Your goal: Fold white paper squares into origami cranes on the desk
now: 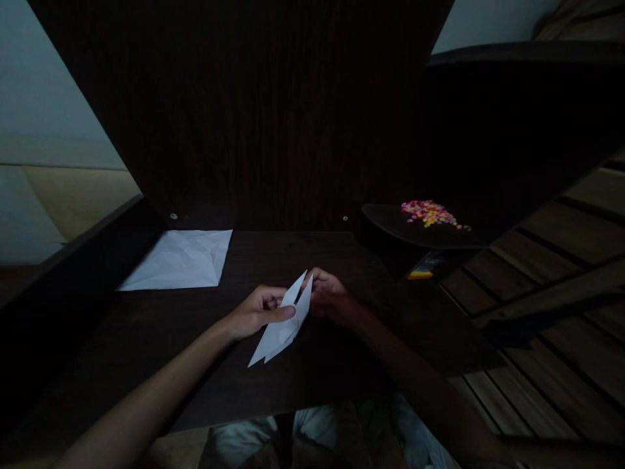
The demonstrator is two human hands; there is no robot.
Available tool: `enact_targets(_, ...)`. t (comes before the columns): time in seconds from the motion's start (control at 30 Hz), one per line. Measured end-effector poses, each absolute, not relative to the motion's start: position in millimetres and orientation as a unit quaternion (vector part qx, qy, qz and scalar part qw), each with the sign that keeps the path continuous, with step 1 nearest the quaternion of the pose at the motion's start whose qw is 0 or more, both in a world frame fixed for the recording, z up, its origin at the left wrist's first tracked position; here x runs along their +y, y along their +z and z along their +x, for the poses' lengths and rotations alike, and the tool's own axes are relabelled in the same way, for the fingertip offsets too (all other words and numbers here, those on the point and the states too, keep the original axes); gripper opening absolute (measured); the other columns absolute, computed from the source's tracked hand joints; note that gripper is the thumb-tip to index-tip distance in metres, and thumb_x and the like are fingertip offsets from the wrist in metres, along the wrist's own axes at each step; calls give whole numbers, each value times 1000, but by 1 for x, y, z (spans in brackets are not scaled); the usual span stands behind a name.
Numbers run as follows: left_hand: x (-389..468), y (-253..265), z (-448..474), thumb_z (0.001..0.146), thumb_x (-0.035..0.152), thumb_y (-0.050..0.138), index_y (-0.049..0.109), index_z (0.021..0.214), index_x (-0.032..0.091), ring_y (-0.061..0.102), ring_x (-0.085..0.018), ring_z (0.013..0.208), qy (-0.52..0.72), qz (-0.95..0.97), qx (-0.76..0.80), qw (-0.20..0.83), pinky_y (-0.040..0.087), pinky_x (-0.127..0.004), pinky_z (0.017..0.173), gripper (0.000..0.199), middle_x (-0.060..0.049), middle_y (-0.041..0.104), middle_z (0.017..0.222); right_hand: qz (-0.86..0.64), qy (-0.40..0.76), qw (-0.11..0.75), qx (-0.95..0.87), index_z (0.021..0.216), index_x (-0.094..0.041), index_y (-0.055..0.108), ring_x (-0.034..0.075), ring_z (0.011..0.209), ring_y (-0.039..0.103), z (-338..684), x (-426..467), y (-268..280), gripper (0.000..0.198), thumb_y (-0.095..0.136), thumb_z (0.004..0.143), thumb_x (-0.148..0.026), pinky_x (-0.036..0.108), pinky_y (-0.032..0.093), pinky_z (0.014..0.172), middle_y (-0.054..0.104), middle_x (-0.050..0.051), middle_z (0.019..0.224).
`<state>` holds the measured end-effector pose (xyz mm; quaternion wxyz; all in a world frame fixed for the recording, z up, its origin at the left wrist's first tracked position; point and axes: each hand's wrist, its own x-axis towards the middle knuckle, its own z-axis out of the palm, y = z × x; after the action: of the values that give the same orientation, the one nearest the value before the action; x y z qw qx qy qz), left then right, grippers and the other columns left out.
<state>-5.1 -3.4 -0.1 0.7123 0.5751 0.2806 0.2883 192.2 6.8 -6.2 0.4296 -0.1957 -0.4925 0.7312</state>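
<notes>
A folded white paper (280, 332), long and pointed at its ends, is held above the dark desk between both hands. My left hand (261, 311) pinches it from the left, thumb lying across its front face and fingers behind. On the other side my right hand (328, 293) grips the paper near its upper tip; part of those fingers is hidden behind the fold. Two pointed flaps stand apart at the top, with a dark gap between them. Farther left on the desk lies a creased white sheet (183, 259), apart from both hands.
The dark wooden desk (293, 251) has a raised side panel (73, 293) at left and a tall back panel (268, 117). Small colourful pieces (430, 213) are heaped on a rounded shelf (385, 218) at right. Wooden slats (561, 391) lie below on the right.
</notes>
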Motion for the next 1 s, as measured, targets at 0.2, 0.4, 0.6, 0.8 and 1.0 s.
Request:
enact_targets(0.2,-6,2,-5,70,41,74,66,85,9,55,-11,52,279,562,280,727,40,-19,49,36,-3,63,66,-223,720,442,-486,76,-16,58,3,38,45,191,6,-3,37,83,59,-38,14,34,34,59,-4,63)
enact_targets(0.4,-8,6,-5,67,41,77,67,80,10,53,-10,50,278,556,265,737,39,-18,45,35,-3,62,62,-212,715,445,-495,75,-16,62,4,43,48,193,4,-3,35,84,58,-37,14,35,35,60,-2,70)
enact_targets(0.6,-7,3,-6,67,42,76,65,80,9,53,-10,49,267,555,273,739,39,-18,45,37,-3,62,62,-217,708,438,-509,77,-15,61,4,40,47,193,7,-8,35,82,61,-38,15,36,35,60,-2,67)
enact_targets(0.8,-5,2,-4,69,45,73,63,79,10,47,-8,47,319,584,341,664,31,-17,43,38,1,55,58,-220,669,465,-536,79,-16,59,6,45,48,197,12,-7,30,77,67,-36,17,37,37,58,-2,69)
enact_targets(1.0,-6,5,1,72,45,70,63,76,11,48,-9,52,347,622,378,591,32,-18,46,35,1,54,61,-231,552,486,-637,79,-17,60,13,71,56,206,15,-3,25,78,65,-29,25,46,62,57,1,80)
